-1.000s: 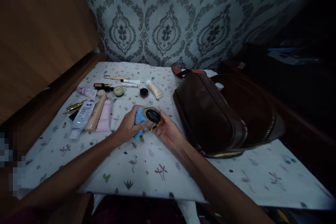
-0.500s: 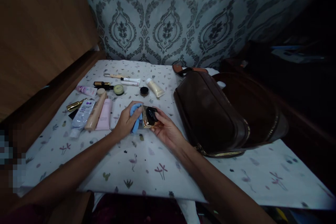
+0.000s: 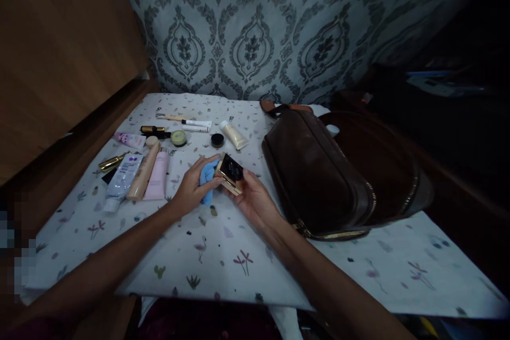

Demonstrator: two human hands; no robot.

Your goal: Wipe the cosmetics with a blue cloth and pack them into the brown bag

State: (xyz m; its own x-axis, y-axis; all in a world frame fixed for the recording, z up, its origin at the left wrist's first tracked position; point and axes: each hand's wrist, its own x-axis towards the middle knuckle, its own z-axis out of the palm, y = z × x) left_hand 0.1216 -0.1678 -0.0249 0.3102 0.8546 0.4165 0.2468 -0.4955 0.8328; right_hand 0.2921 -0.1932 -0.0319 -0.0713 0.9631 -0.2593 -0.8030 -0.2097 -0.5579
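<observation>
Over the middle of the table, my right hand [image 3: 257, 199] grips a black-and-gold makeup compact [image 3: 231, 167] by its right side. A light blue cloth [image 3: 207, 172] is bunched in my left hand [image 3: 192, 186], whose fingers and thumb press at the compact's left edge. The compact is tilted, its dark glossy lid facing up and a gold rim toward me. Part of the cloth is hidden behind my left fingers. Just beyond the hands lie a small black-lidded jar [image 3: 217, 141] and a cream tube [image 3: 234, 135].
To the right lies a large brown leather bag [image 3: 314, 170], unzipped. Left of my hands sit a pink tube [image 3: 156, 175], a beige tube [image 3: 143, 172], a white tube [image 3: 122, 180], a gold lipstick [image 3: 112, 162] and a green jar [image 3: 178, 138]. A patterned cloth [image 3: 179, 255] covers the table.
The compact has been turned in my hands, so its lid and gold edge now slant down to the right. My left thumb has shifted onto its gold edge.
</observation>
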